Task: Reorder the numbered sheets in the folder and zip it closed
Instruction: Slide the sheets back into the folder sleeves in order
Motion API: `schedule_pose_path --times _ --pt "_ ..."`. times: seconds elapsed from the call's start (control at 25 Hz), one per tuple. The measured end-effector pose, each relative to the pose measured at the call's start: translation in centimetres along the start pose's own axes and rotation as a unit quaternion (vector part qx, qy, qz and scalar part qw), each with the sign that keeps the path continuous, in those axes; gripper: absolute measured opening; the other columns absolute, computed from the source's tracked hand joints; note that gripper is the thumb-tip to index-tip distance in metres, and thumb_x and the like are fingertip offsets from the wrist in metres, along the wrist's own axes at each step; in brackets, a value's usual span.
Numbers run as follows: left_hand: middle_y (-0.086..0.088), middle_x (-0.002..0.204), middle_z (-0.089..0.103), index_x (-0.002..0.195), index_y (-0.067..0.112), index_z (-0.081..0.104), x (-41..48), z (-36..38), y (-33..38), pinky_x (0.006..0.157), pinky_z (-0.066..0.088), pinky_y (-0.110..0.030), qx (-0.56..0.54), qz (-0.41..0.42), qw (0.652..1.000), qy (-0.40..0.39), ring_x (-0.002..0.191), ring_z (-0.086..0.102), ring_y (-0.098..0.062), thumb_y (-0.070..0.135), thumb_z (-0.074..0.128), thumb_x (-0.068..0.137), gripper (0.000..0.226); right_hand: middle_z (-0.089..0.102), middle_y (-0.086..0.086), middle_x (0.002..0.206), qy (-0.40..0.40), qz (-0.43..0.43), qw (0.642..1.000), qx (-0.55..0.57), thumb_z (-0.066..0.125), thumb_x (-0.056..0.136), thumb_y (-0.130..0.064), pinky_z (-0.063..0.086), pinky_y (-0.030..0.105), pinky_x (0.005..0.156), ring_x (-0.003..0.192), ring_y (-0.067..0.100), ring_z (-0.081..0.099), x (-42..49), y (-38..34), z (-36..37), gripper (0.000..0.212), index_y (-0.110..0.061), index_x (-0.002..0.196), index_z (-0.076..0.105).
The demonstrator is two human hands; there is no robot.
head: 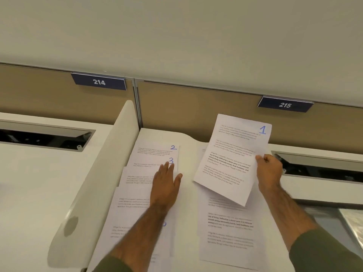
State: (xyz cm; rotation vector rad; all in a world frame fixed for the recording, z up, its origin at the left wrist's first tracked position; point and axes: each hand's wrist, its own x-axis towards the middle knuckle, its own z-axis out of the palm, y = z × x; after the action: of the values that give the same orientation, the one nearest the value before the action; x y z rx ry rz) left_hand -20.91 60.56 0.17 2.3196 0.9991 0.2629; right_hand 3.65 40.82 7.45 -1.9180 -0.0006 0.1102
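Observation:
My right hand (270, 171) pinches the right edge of the sheet marked 1 (231, 154) and holds it lifted and tilted above the desk. Under it lies another printed sheet (227, 232), flat on the desk. On the left, several overlapping sheets are fanned out toward me: sheet 2 (157, 151) farthest, sheet 3 (145, 163) below it, more sheets (129, 205) nearer. My left hand (166, 185) lies flat with straight fingers on these sheets, fingertips beside the 3. No folder is in view.
A white divider panel (110, 154) stands along the left of the desk (186, 193). Beige partition walls carry signs 214 (99, 82) and 215 (285, 104). Open cable trays (322, 169) sit at far right and far left. A shiny surface (353, 224) shows at the right edge.

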Motion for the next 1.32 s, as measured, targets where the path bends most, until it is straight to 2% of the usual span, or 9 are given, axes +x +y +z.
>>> schedule_pose_path --times 0.12,0.36,0.44,0.52,0.64,0.8,1.04,1.24,1.32 --pt "0.001 0.155 0.046 0.148 0.019 0.047 -1.2 1.6 5.4 0.121 0.028 -0.033 -0.168 -0.024 0.985 -0.020 0.142 0.041 -0.017 0.045 0.043 0.105 0.051 0.069 0.015 0.093 -0.038 0.039 0.999 0.001 0.060 0.100 -0.016 0.054 0.041 0.070 0.081 0.030 0.067 -1.5 1.0 -5.3 0.021 -0.003 0.084 0.060" --pt "-0.004 0.137 0.062 0.140 0.011 0.056 -5.7 4.6 13.3 0.103 0.043 -0.026 -0.317 -0.099 0.942 -0.059 0.121 0.061 -0.021 0.039 0.059 0.100 0.048 0.074 0.010 0.100 -0.120 0.068 0.990 0.025 0.060 0.101 -0.017 0.060 0.050 0.078 0.089 0.032 0.072 -3.5 2.8 -15.2 0.012 -0.006 0.100 0.065" --pt "-0.009 0.119 0.072 0.127 0.010 0.065 -8.1 6.0 15.7 0.085 0.058 -0.032 -0.390 -0.131 0.909 -0.063 0.099 0.071 -0.024 0.033 0.061 0.100 0.036 0.074 0.010 0.099 -0.146 0.072 0.986 0.028 0.061 0.100 -0.018 0.060 0.053 0.082 0.088 0.033 0.073 -3.2 4.0 -18.4 0.015 -0.004 0.100 0.065" --pt "-0.011 0.104 0.076 0.110 0.006 0.071 -10.4 7.4 18.4 0.067 0.060 -0.032 -0.445 -0.152 0.879 -0.072 0.084 0.073 -0.027 0.025 0.062 0.100 0.024 0.075 0.010 0.098 -0.165 0.078 0.983 0.034 0.062 0.100 -0.019 0.060 0.053 0.083 0.087 0.033 0.074 -2.3 5.5 -21.3 0.015 -0.004 0.099 0.065" --pt "-0.003 0.084 0.076 0.093 -0.004 0.070 -14.7 10.4 23.2 0.061 0.054 -0.032 -0.408 -0.152 0.899 -0.050 0.072 0.068 -0.022 0.030 0.065 0.098 0.035 0.076 0.010 0.097 -0.220 0.085 0.971 0.037 0.063 0.099 -0.021 0.061 0.053 0.083 0.085 0.032 0.075 -0.6 7.5 -25.8 0.016 -0.005 0.100 0.066" --pt "-0.001 0.090 0.079 0.094 0.006 0.075 -18.8 12.6 29.3 0.076 0.062 -0.036 -0.401 -0.153 0.903 -0.032 0.083 0.076 -0.021 0.026 0.062 0.100 0.024 0.077 0.011 0.096 -0.251 0.086 0.962 0.065 0.063 0.099 -0.018 0.062 0.043 0.076 0.083 0.028 0.076 0.7 9.4 -31.6 0.015 -0.004 0.098 0.069" --pt "-0.001 0.089 0.079 0.097 0.013 0.074 -22.3 14.3 34.3 0.067 0.061 -0.033 -0.402 -0.142 0.905 -0.002 0.079 0.077 -0.020 0.025 0.057 0.103 0.021 0.079 0.004 0.093 -0.318 0.096 0.942 0.053 0.065 0.097 -0.018 0.062 0.042 0.076 0.084 0.023 0.077 0.2 12.3 -38.5 0.018 -0.001 0.104 0.066" --pt "-0.009 0.081 0.076 0.079 0.002 0.065 -24.9 15.7 35.7 0.063 0.059 -0.032 -0.364 -0.134 0.922 0.013 0.071 0.073 -0.024 0.026 0.057 0.103 0.035 0.079 0.007 0.091 -0.302 0.093 0.948 0.020 0.065 0.096 -0.010 0.063 0.044 0.073 0.082 0.025 0.077 -1.6 13.6 -42.1 0.011 0.000 0.098 0.066" --pt "-0.008 0.078 0.076 0.080 -0.001 0.064 -26.0 16.2 36.0 0.061 0.060 -0.034 -0.368 -0.128 0.921 0.009 0.071 0.073 -0.026 0.027 0.057 0.103 0.037 0.079 0.009 0.091 -0.299 0.096 0.949 0.021 0.065 0.096 -0.008 0.062 0.043 0.071 0.082 0.028 0.077 -2.2 13.3 -43.5 0.009 0.001 0.097 0.066"
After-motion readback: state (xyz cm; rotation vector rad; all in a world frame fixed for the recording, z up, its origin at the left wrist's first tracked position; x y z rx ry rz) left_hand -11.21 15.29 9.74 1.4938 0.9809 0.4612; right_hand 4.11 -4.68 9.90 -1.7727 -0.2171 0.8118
